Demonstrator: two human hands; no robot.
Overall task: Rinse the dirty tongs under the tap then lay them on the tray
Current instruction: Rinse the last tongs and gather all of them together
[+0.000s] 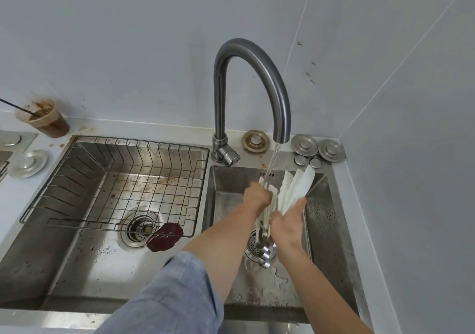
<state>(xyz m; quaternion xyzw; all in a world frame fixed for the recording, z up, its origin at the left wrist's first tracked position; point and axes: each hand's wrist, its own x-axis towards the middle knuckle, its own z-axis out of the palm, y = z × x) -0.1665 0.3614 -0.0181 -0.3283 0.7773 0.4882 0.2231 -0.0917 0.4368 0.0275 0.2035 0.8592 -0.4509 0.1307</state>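
White tongs point(295, 188) with broad flat heads are held over the right sink basin point(321, 220), heads pointing up and away, metal handle end point(266, 251) down near the drain. Water runs from the curved grey tap point(257, 51) onto the tongs at my left hand. My left hand point(257, 196) grips the tongs' left arm under the stream. My right hand point(288, 222) holds the tongs from the right, fingers wrapped around the middle. A wire rack tray point(51, 187) sits over the left sink basin.
A dark red stain or scrap point(164, 236) lies by the left drain point(140, 227). A dirty plastic cup point(45, 118) with brown residue stands at the back left. Metal sink plugs point(317, 148) lie behind the right basin. Tiled walls close in on the right.
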